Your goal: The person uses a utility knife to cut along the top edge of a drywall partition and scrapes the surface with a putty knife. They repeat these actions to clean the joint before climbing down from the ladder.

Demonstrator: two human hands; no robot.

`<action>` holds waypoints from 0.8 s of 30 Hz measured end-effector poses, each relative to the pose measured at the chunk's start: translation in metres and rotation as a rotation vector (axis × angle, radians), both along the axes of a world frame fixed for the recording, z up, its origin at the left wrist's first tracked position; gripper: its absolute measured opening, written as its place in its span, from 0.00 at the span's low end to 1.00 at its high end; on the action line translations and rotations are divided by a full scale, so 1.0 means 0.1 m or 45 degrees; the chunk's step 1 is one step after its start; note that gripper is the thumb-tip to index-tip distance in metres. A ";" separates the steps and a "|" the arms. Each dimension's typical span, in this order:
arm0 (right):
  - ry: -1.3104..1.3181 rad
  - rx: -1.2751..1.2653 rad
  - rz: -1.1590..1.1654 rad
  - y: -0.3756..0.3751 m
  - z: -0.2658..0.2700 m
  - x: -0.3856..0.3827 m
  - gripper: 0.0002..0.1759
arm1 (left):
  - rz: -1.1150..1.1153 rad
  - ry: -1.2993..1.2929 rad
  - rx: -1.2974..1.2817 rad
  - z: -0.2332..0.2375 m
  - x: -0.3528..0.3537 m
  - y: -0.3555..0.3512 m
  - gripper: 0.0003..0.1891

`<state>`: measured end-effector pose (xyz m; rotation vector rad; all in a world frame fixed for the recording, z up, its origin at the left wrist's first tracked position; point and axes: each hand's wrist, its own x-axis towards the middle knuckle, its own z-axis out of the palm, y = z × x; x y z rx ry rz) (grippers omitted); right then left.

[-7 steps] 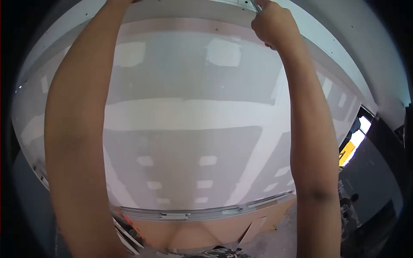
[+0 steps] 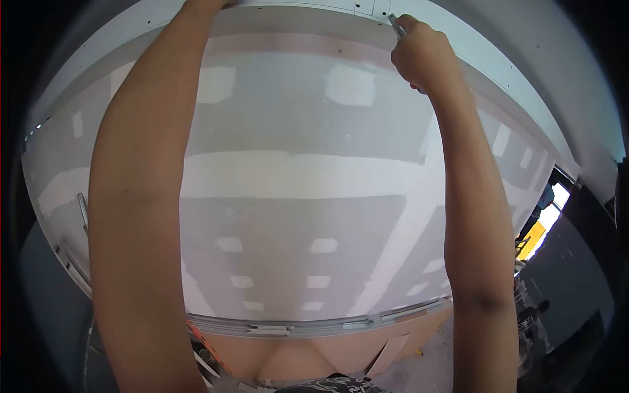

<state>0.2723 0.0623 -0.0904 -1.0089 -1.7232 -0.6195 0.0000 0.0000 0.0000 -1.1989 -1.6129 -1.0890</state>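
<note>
Both my arms reach up along a plasterboard wall (image 2: 308,216) patched with pale filler. My right hand (image 2: 422,56) is closed around a slim grey metal tool (image 2: 397,26), its tip touching the joint where the wall meets the white ceiling board (image 2: 314,8). My left arm runs up to the same ceiling edge; only the wrist of my left hand (image 2: 206,5) shows, and the fingers are cut off by the top of the view.
A metal floor track (image 2: 295,325) runs along the wall's foot, with brown boards (image 2: 386,354) lying on the floor beside it. At the right a doorway (image 2: 547,209) opens to bright light, and a person (image 2: 527,318) stands low down there.
The view has shifted slightly, so both arms sit a little further right and lower. My right hand has stayed at the ceiling joint with the tool.
</note>
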 end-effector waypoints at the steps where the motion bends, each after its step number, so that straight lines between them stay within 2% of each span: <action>1: 0.007 0.062 -0.001 0.10 -0.04 0.04 0.32 | -0.016 0.006 0.002 0.01 0.03 0.02 0.18; 2: 0.004 0.065 -0.001 0.00 -0.02 0.04 0.32 | -0.015 0.004 0.005 0.00 0.02 0.03 0.18; 4: 0.046 -0.269 0.013 -0.30 0.04 0.03 0.33 | 0.027 0.018 0.001 0.03 0.04 -0.02 0.18; 8: 0.054 -0.293 -0.001 -0.46 0.06 0.05 0.32 | -0.015 -0.035 -0.016 0.00 0.11 -0.13 0.18; 10: -0.018 -0.362 -0.014 -0.50 0.12 0.08 0.32 | 0.064 0.085 0.051 0.03 -0.01 -0.03 0.17; 14: -0.028 -0.296 0.007 -0.66 0.35 0.29 0.32 | -0.017 0.136 0.128 0.06 -0.02 -0.08 0.16; 16: 0.083 -0.233 0.066 -0.69 0.49 0.35 0.32 | -0.023 0.110 0.104 0.02 0.02 -0.15 0.15; 17: 0.092 -0.252 0.182 -1.01 0.49 0.37 0.29 | -0.027 0.120 0.101 0.02 0.04 -0.14 0.15; 20: 0.158 -0.068 0.160 -0.65 0.68 0.26 0.29 | -0.024 0.074 0.094 0.01 0.07 -0.17 0.15; 24: 0.200 -0.058 0.233 -0.42 0.68 0.18 0.30 | -0.004 0.105 0.114 0.04 0.01 -0.10 0.16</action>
